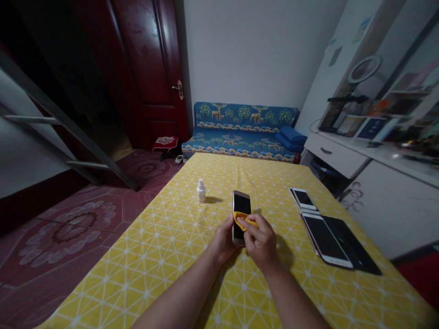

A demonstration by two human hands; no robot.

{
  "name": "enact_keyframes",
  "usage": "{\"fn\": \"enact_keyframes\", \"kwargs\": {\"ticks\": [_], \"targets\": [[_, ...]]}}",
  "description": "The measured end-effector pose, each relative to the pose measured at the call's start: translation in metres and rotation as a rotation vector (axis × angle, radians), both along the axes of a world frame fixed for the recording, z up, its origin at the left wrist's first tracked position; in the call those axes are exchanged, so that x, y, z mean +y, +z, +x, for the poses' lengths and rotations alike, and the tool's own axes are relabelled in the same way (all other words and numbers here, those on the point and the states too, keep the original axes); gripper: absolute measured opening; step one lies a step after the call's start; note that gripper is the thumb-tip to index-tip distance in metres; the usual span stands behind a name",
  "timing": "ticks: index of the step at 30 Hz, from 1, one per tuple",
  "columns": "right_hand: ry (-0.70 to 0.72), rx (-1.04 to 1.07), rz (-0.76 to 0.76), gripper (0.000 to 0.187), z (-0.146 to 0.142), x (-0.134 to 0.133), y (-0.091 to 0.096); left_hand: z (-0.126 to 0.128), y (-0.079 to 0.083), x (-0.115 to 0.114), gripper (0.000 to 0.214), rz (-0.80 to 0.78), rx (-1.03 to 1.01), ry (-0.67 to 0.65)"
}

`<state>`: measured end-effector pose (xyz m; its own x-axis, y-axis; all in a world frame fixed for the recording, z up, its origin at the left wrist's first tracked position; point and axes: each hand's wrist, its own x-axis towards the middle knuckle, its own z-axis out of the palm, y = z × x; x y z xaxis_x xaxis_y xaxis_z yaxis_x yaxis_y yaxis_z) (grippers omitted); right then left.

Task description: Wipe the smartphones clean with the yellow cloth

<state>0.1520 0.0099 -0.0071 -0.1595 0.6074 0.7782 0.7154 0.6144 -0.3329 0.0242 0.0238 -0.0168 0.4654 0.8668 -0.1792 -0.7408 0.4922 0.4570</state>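
Observation:
My left hand point(222, 240) grips the lower left side of a smartphone point(242, 202), which is tilted up with its dark screen facing me. In my right hand point(262, 240) is a folded orange-yellow cloth point(241, 219), pressed by the fingers against the middle of the screen. The cloth and my right fingers cover part of the phone. Beyond my left hand, a small white bottle point(201, 192) stands upright on the table.
A yellow patterned cloth covers the table point(164, 242). At its right lie a white phone point(303, 198) and a larger phone point(327, 240) in an opened dark flip case point(355, 246). A blue sofa point(236, 135) stands behind, a white cabinet point(387, 196) at right, a metal ladder point(78, 132) at left.

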Motion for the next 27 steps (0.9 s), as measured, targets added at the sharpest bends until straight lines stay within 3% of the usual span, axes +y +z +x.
{"fn": "enact_keyframes", "kwargs": {"ticks": [6,10,13,18,23,27], "targets": [[-0.164,0.111,-0.056,0.043,0.010,0.006,-0.001,0.003,0.005,-0.005,0.032,0.143,-0.011,-0.049],[-0.136,0.325,-0.196,0.035,0.017,0.010,-0.003,0.004,0.000,-0.003,0.033,0.149,0.007,-0.048],[-0.133,0.614,-0.266,0.028,0.022,0.013,-0.003,0.003,-0.003,-0.002,0.044,0.144,0.009,-0.091],[-0.137,1.052,-0.440,0.031,0.029,0.016,-0.001,0.001,-0.001,-0.001,0.056,0.144,-0.050,-0.138],[-0.061,1.289,-0.484,0.029,0.034,0.020,-0.007,0.002,0.001,-0.001,0.056,0.124,-0.052,-0.095],[-0.039,1.360,-0.560,0.034,0.036,0.023,-0.013,0.002,0.002,-0.001,0.055,0.137,-0.057,-0.106]]}}
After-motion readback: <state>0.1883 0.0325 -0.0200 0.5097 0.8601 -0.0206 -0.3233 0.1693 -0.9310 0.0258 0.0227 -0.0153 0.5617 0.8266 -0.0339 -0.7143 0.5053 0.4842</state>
